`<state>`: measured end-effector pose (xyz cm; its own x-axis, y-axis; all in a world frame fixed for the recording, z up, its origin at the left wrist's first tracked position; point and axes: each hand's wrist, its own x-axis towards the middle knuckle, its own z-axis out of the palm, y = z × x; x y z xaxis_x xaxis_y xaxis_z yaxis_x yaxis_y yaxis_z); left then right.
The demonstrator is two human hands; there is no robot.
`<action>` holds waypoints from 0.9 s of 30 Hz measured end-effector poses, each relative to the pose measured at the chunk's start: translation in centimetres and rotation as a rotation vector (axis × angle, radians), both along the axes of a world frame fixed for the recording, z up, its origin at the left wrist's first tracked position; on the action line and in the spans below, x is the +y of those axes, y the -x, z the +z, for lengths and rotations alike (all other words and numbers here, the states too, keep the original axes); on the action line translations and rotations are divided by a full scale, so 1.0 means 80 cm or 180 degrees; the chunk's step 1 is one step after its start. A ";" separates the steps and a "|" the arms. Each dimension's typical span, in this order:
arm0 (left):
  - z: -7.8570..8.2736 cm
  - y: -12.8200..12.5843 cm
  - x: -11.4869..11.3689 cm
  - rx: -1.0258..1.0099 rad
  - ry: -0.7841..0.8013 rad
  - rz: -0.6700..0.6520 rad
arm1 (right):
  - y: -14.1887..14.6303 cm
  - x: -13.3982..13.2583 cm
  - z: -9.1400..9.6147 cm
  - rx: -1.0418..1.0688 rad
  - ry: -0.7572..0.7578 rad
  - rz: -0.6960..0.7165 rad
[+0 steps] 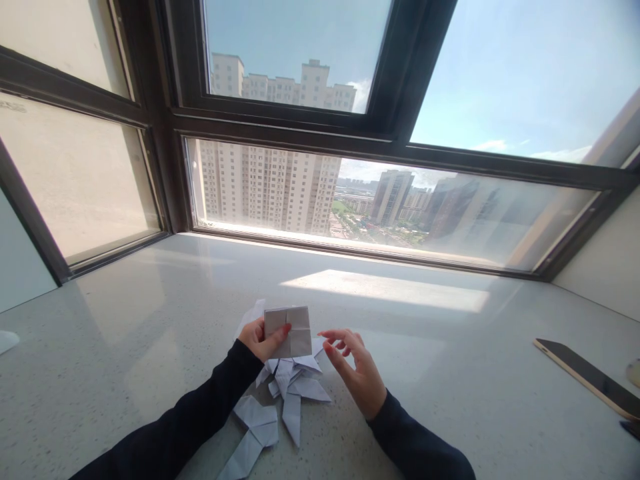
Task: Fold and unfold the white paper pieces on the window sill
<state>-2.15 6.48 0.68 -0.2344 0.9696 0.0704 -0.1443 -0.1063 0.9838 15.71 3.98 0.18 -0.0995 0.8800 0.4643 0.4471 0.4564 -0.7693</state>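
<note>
My left hand (263, 341) pinches a small folded square of white paper (300, 333) by its left side, the thumb lying across its front. Crossing creases divide the square's face into quarters. Just right of the paper, apart from it, my right hand (353, 363) is held with thumb and fingers spread and nothing between them. Below the square lies a pile of folded white paper pieces (295, 390), pointed and overlapping. Nearer to me rests another folded paper piece (257, 427), with a long strip reaching toward the lower edge. Part of the pile is hidden behind the held square.
The pale speckled counter (425, 373) runs up to a dark-framed window (350, 251), with tall buildings outside. At the right lies a phone (590, 377), beside a partly visible round object (634, 371). A white object (7, 341) shows at the left edge.
</note>
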 end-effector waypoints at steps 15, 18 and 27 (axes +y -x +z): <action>-0.013 0.014 0.008 0.1188 -0.0916 -0.0777 | -0.019 0.013 -0.008 0.0311 0.0062 -0.0425; -0.016 0.041 0.034 0.1901 -0.0710 -0.0249 | -0.029 0.023 -0.015 0.0727 0.0402 -0.0366; -0.024 0.042 0.028 0.2906 -0.0940 -0.0370 | -0.026 0.027 -0.021 0.1637 0.0760 -0.0067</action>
